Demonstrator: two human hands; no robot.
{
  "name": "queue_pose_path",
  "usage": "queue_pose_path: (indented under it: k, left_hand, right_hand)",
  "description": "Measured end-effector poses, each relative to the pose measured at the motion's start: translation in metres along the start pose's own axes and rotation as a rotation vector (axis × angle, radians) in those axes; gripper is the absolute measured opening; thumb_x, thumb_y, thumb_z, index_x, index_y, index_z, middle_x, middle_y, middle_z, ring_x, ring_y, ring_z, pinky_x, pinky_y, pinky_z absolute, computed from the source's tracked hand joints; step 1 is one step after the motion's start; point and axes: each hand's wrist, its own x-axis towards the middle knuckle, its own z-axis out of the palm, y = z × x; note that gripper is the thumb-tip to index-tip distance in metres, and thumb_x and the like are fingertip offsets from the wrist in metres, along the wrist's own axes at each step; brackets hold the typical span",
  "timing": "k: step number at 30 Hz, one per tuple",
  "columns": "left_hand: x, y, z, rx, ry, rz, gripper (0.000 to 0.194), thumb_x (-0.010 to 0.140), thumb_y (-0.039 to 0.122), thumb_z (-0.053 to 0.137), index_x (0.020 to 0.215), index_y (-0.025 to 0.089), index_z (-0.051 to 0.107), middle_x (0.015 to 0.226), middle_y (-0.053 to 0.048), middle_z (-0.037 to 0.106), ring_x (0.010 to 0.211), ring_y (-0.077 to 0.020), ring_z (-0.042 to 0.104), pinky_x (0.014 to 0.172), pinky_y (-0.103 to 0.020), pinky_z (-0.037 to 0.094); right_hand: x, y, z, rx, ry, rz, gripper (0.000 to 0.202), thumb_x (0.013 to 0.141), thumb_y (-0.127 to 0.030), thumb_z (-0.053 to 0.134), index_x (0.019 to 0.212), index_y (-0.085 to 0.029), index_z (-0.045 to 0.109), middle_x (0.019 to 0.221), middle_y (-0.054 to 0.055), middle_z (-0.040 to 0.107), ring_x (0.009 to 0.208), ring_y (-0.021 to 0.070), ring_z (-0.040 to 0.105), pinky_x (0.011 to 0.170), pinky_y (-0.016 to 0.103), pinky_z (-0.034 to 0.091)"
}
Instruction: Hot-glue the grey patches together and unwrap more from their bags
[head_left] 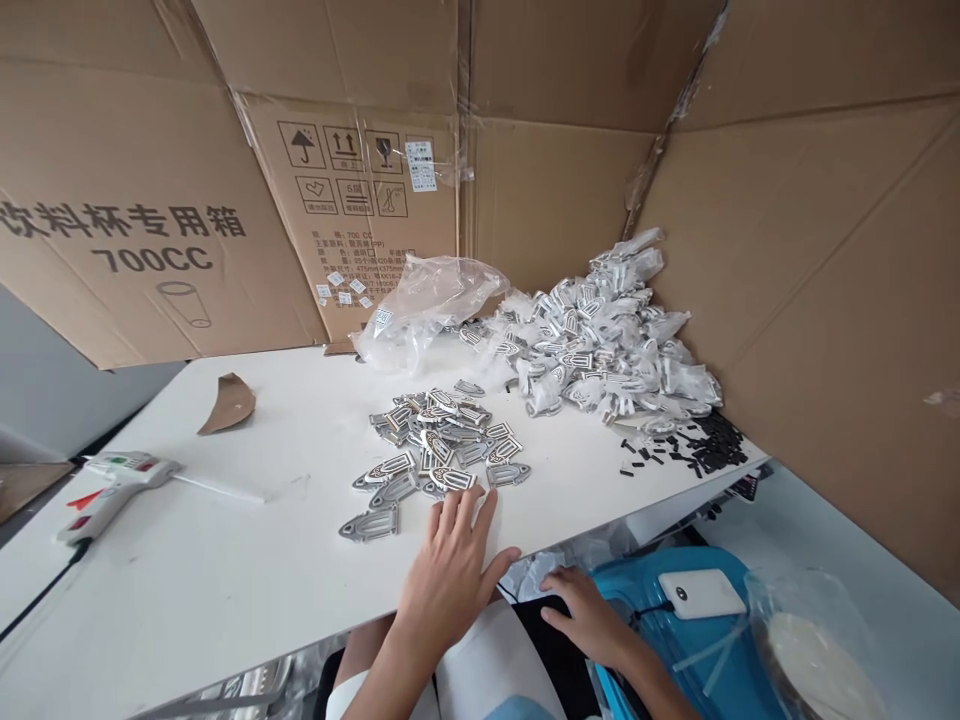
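My left hand (450,565) lies at the table's front edge with its fingers spread, the fingertips at the near side of a loose pile of silver metal pieces (439,440). Nothing is held in it. Below the table edge, over my lap, my right hand (585,615) hangs with its fingers curved and apart, holding nothing. Behind the pile, to the right, stands a large heap of similar pieces in clear plastic wraps (592,340). Small black parts (712,445) are scattered at the table's right corner.
Cardboard walls (555,190) enclose the white table (300,580). A glue gun (120,490) and a brown scrap (229,403) are at the left. A clear bag (427,300) stands at the back. A blue stool (675,640) at lower right bears a white power bank (703,592).
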Motion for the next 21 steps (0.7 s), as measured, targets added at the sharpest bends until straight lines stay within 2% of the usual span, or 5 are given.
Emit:
queue_pose_path:
  k: [8, 11, 13, 18, 21]
  left_hand:
    - [-0.003, -0.001, -0.002, -0.029, 0.011, 0.047, 0.040, 0.107, 0.049, 0.057, 0.137, 0.022, 0.064, 0.138, -0.014, 0.062, 0.125, -0.0349, 0.056, 0.104, -0.053, 0.047]
    - [-0.004, -0.002, -0.003, -0.037, 0.006, 0.049, 0.038, 0.108, 0.048, 0.057, 0.133, 0.022, 0.065, 0.138, -0.015, 0.061, 0.125, -0.0352, 0.055, 0.104, -0.054, 0.048]
    - [-0.005, -0.003, -0.005, -0.060, 0.010, 0.058, 0.037, 0.107, 0.048, 0.058, 0.133, 0.022, 0.064, 0.138, -0.014, 0.060, 0.125, -0.0350, 0.055, 0.104, -0.054, 0.048]
    - [-0.009, -0.007, -0.009, -0.121, 0.024, 0.071, 0.037, 0.107, 0.047, 0.059, 0.136, 0.024, 0.062, 0.138, -0.013, 0.060, 0.125, -0.0338, 0.055, 0.105, -0.054, 0.048]
    - [-0.011, -0.006, -0.009, -0.127, 0.031, 0.045, 0.037, 0.105, 0.045, 0.062, 0.135, 0.024, 0.062, 0.139, -0.012, 0.060, 0.127, -0.0345, 0.055, 0.105, -0.054, 0.049]
  right_hand:
    - [-0.042, -0.057, -0.121, 0.593, -0.503, -0.170, 0.055, 0.097, -0.057, 0.074, 0.144, -0.028, 0.067, 0.147, 0.012, 0.068, 0.138, 0.0323, 0.063, 0.119, 0.049, 0.047]
    - [-0.044, -0.072, -0.168, 0.708, -0.520, -0.319, 0.054, 0.098, -0.056, 0.074, 0.140, -0.022, 0.070, 0.139, 0.016, 0.072, 0.130, 0.0328, 0.069, 0.115, 0.051, 0.051]
    - [-0.031, -0.070, -0.194, 0.727, -0.256, -0.333, 0.048, 0.101, -0.056, 0.068, 0.136, -0.023, 0.070, 0.136, 0.015, 0.072, 0.126, 0.0318, 0.070, 0.114, 0.053, 0.052]
    - [0.044, -0.037, -0.246, 0.371, 0.773, -0.110, 0.067, 0.085, -0.064, 0.079, 0.140, -0.027, 0.063, 0.155, 0.017, 0.055, 0.148, 0.0394, 0.048, 0.119, 0.056, 0.044]
    - [0.093, -0.020, -0.265, 0.010, 0.904, 0.046, 0.092, 0.077, -0.066, 0.082, 0.155, -0.026, 0.054, 0.165, 0.022, 0.037, 0.156, 0.0497, 0.027, 0.120, 0.063, 0.033]
